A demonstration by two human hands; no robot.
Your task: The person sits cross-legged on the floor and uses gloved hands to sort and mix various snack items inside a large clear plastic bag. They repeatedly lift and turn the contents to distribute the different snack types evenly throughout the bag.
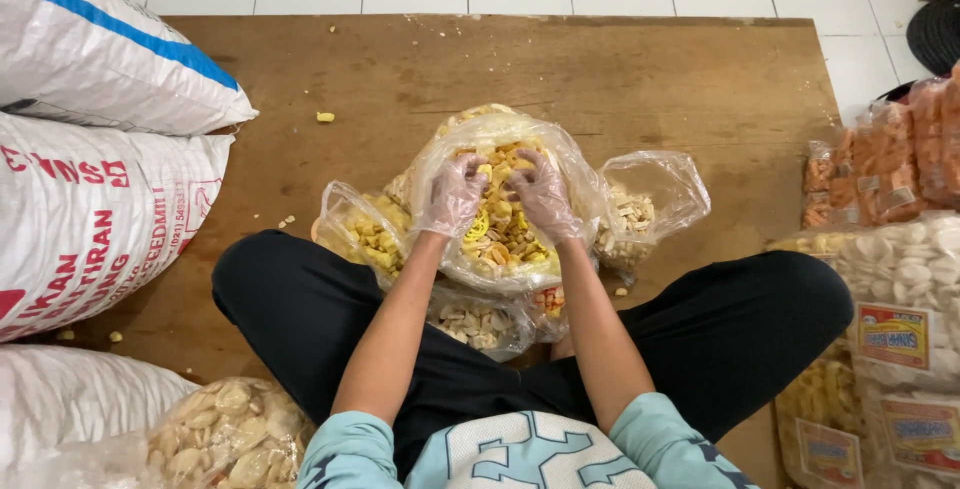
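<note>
Fingers of both gloved hands, left hand (452, 194) and right hand (543, 196), curl loosely into mixed yellow crackers (497, 234) inside the clear plastic bag (570, 164) around them, gripping nothing firmly.

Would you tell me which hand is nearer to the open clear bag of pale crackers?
Right. The right hand is just beside the clear bag of pale crackers; the left hand is farther away, across the central bag.
</note>
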